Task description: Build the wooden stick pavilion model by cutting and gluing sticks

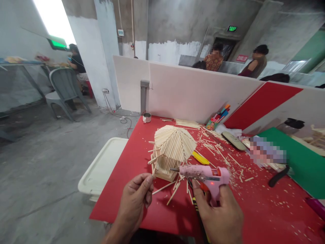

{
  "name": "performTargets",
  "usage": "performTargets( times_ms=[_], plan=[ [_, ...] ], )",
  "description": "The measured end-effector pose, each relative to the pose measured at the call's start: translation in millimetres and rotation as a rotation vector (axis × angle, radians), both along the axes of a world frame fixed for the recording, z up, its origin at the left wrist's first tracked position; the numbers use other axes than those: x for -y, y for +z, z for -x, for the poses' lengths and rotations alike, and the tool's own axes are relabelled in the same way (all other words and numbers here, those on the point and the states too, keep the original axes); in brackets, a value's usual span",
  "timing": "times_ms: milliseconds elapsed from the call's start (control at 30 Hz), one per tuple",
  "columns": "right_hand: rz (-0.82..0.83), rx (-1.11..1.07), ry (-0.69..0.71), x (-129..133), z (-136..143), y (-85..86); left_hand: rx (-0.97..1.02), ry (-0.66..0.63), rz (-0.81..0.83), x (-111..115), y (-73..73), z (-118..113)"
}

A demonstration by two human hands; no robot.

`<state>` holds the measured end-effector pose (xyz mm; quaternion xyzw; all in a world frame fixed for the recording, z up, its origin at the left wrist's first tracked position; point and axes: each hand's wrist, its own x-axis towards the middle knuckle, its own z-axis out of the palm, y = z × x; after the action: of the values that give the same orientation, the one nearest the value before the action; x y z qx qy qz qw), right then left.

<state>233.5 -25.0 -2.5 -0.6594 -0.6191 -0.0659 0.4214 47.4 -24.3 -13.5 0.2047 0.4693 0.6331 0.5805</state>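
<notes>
Your right hand (220, 211) grips the pink hot-glue gun (200, 173); left of it, your left hand (136, 196) is pinched, contents unclear. Just beyond the gun's nozzle (174, 169) stands the wooden-stick hut (175, 143): aim steadily, dab sparingly.

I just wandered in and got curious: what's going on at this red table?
A person's right hand grips a pink plastic glue gun, its tip pointing toward a small, house-like model of pale wooden sticks with a rounded, peaked roof. The left hand is close to the model's base, thumb and fingers pinched together; whether they hold anything small is hard to tell. The model stands on the red tabletop, with loose pale sticks lying in front of it.
</notes>
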Motion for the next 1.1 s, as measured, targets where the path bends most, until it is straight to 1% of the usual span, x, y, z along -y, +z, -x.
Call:
performTargets(
  times_ms=[167,300,533,600,700,867,1000,1100],
  plan=[
    [0.022,-0.113,0.017,-4.0,-15.5,2.5,-0.106,-0.012,-0.045,3.1,8.0,-10.1],
    [0.073,-0.211,0.111,-5.6,-23.3,-1.4,-0.19,0.019,-0.075,10.1,14.6,-18.8],
    [0.031,-0.312,0.229,3.9,-23.7,-12.9,-0.368,0.093,-0.123,35.2,14.3,-29.3],
    [0.02,-0.336,0.267,8.4,-23.1,-13.7,-0.416,0.1,-0.134,42.9,15.7,-33.9],
    [-0.002,-0.371,0.283,15.9,-23.5,-13.4,-0.469,0.083,-0.151,52.5,19.3,-42.4],
    [-0.068,-0.449,0.273,25.1,-26.7,-15.4,-0.517,0.029,-0.201,61.6,22.5,-47.4],
    [-0.088,-0.55,0.274,26.0,-26.8,-23.5,-0.514,0.025,-0.237,64.2,20.6,-43.1],
    [-0.111,-0.576,0.297,26.7,-25.1,-29.8,-0.5,0.012,-0.249,67.9,18.0,-42.5]
  ],
)
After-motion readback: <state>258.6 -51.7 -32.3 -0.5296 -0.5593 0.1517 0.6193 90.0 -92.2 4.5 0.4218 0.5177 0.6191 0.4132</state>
